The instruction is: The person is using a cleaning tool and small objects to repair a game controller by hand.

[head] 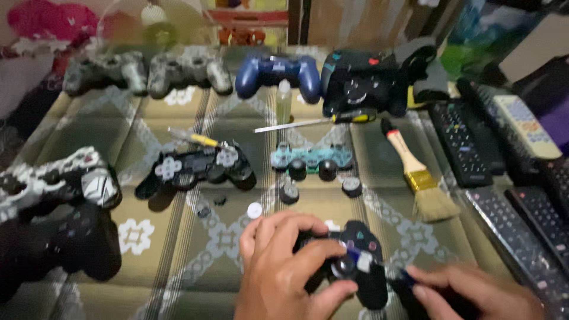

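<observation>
My left hand (284, 266) grips a black game controller (355, 255) from its left side, thumb near the stick. My right hand (474, 293) holds a small blue-handled tool (391, 271) whose tip rests at the controller's right side. Just beyond lie an opened black controller shell (195, 169), a teal circuit board with two black sticks (311, 160), loose thumbstick caps (289, 192) and a small white disc (254, 210).
Camouflage, blue and black controllers (275, 71) line the back. A paintbrush (418, 175), a long screwdriver (314, 121), a small bottle (284, 101) and a yellow-handled screwdriver (192, 137) lie mid-surface. Remote controls (462, 142) fill the right; more controllers (59, 207) sit at left.
</observation>
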